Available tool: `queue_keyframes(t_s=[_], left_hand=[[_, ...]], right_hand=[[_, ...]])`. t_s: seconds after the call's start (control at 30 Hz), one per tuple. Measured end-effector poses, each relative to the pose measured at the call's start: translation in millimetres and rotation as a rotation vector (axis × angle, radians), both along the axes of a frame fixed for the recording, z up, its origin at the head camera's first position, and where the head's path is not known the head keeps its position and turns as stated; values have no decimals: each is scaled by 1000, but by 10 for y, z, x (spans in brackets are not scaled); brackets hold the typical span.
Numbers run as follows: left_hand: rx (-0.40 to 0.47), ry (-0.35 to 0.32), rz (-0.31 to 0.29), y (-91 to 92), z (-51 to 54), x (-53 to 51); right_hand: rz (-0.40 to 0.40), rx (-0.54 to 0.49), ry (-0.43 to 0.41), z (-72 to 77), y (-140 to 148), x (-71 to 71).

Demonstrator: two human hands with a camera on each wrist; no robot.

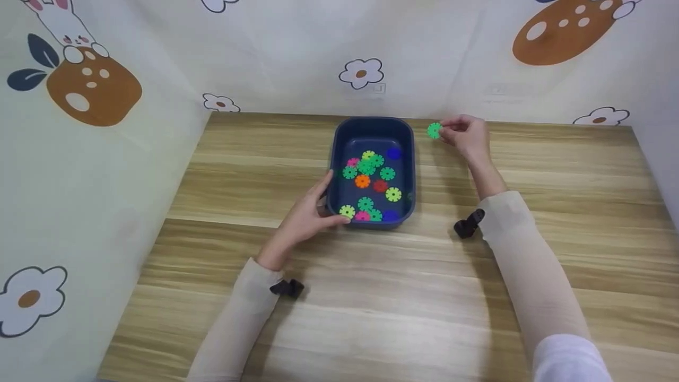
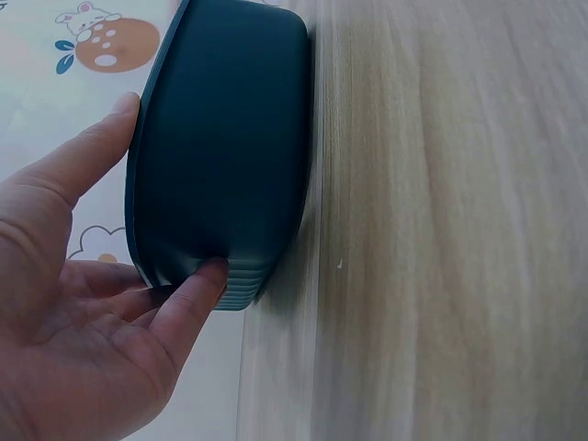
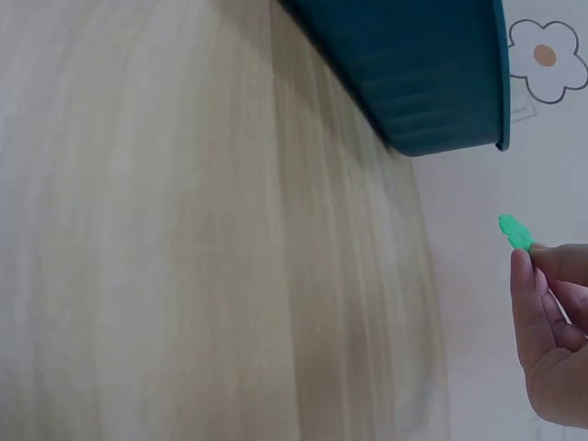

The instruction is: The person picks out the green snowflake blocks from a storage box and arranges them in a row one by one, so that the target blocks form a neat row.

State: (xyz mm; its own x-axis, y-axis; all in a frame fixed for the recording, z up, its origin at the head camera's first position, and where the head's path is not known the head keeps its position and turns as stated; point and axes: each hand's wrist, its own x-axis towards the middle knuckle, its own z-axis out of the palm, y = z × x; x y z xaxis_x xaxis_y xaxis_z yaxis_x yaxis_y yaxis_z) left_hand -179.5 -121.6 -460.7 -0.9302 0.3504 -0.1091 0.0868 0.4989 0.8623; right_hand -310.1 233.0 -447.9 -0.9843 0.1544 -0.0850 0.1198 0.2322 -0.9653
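Note:
A dark blue bin [image 1: 373, 129] stands on the table, holding several notched discs in green, yellow, orange, red, pink and blue. The left hand [image 1: 306, 216] grips its near left corner, thumb on the near rim and fingers along the left side; in the left wrist view the hand [image 2: 92, 303] holds the bin wall [image 2: 220, 138]. To the right of the bin's far end, the right hand [image 1: 469, 139] pinches a green disc [image 1: 434, 130] between thumb and fingertips. In the right wrist view this disc [image 3: 515, 231] is held clear of the bin [image 3: 423, 73] by the right hand [image 3: 556, 335].
The wooden table [image 1: 403, 297] reaches back to a patterned cloth wall [image 1: 286, 58] close behind the bin and the right hand. Another cloth wall [image 1: 95, 201] rises along the left side. Black wrist devices [image 1: 287, 288] sit on both sleeves.

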Motion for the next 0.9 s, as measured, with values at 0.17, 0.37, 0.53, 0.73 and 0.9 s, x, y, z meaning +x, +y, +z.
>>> queue_keyframes(t_s=[0.17,0.37,0.53,0.73,0.9], left_hand=[[50,-30,0,4,2,4],[73,-33,-6,2,-12,-2],[21,-21,-4,-7,2,0],[3,-16,-9,-9,20,2],[10,-22,-11,-8,19,1]], right_hand=[[-5,132,-16,-84,53,-15],[-10,125,-80,-150,73,-27],[-4,68,-132,-187,80,-41],[5,93,-168,-194,94,-42],[5,154,-185,-183,114,-46]])
